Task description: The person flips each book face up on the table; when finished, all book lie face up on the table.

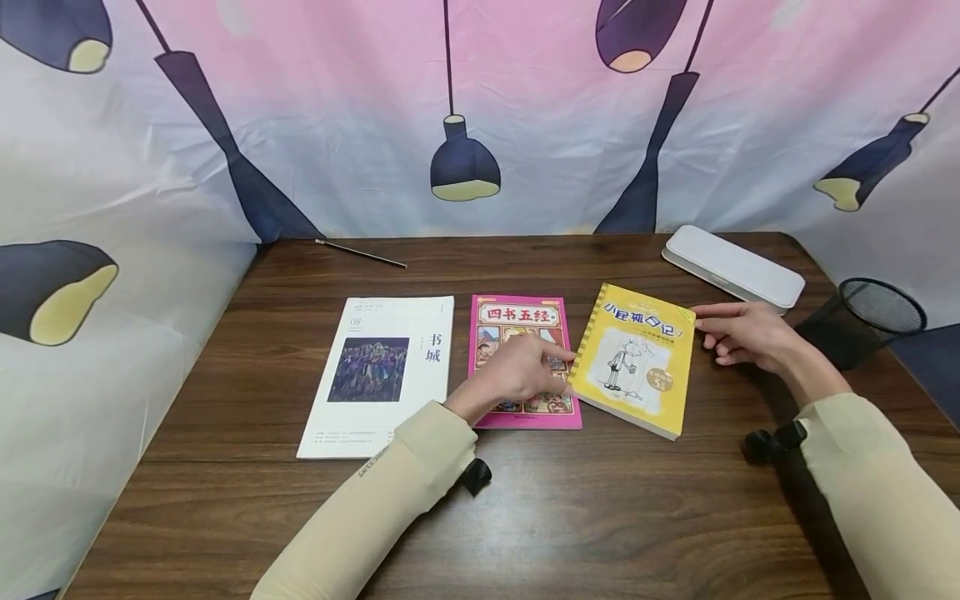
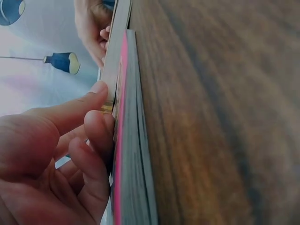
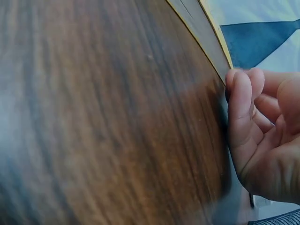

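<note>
A yellow book [image 1: 637, 362] with a cartoon figure on its cover lies tilted, its left side overlapping a pink comic-style book [image 1: 525, 408]. My left hand [image 1: 519, 371] reaches across the pink book and holds the yellow book's spine side. In the left wrist view, the left thumb [image 2: 84, 105] touches the spine while the other fingers bend close to the pink cover. At the opposite side, my right hand [image 1: 742, 333] grips the yellow book's edge near the upper right corner. The right wrist view shows its fingertips [image 3: 240, 86] against that corner. To the left lies a white book [image 1: 427, 417].
A white pencil case [image 1: 731, 267] sits at the back right, beside a black mesh pen holder [image 1: 832, 329]. A thin pencil [image 1: 360, 252] lies near the back left edge of the wooden table [image 1: 570, 517]. A lamp-print curtain [image 1: 337, 125] hangs behind.
</note>
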The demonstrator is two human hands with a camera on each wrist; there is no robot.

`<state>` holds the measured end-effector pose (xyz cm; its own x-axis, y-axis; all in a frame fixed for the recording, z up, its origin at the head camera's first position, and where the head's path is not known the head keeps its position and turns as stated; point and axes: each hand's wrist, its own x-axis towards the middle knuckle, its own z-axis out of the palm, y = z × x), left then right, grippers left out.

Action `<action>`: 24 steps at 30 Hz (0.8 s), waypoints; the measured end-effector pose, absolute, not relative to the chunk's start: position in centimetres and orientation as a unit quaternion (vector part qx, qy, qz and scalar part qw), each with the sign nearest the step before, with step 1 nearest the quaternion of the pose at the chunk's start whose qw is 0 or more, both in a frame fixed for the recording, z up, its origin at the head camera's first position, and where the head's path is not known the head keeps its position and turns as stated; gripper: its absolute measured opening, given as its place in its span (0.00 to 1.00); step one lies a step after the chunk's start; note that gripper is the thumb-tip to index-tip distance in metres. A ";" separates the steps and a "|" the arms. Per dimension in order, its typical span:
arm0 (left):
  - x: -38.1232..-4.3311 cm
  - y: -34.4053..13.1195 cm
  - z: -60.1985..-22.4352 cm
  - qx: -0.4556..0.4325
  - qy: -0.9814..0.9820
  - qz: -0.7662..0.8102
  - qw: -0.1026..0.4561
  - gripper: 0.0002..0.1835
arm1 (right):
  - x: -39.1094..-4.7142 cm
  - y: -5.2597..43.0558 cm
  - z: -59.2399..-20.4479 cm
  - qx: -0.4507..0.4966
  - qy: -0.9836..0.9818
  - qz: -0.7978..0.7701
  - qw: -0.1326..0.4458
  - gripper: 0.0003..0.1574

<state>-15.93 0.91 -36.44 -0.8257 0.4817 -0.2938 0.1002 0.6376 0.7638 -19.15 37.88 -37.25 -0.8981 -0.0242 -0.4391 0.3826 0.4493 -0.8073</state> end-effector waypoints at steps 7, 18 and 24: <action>-15.3 1.2 -36.6 0.205 0.883 0.357 0.223 0.31 | -19.2 37.3 -37.3 0.096 0.839 -0.495 0.207 0.43; -13.8 2.6 -36.6 0.277 0.926 0.214 0.144 0.38 | -20.4 36.9 -37.1 0.076 0.846 -0.480 0.221 0.42; -13.1 3.2 -36.8 0.270 0.931 0.208 0.135 0.39 | -20.8 37.0 -37.1 0.066 0.845 -0.479 0.229 0.42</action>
<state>-13.08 3.24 -36.79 -0.8182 0.5579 -0.1390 0.4459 0.7684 0.4590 -20.84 36.95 -37.15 -0.8862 -0.1085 -0.4505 0.3312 0.5317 -0.7795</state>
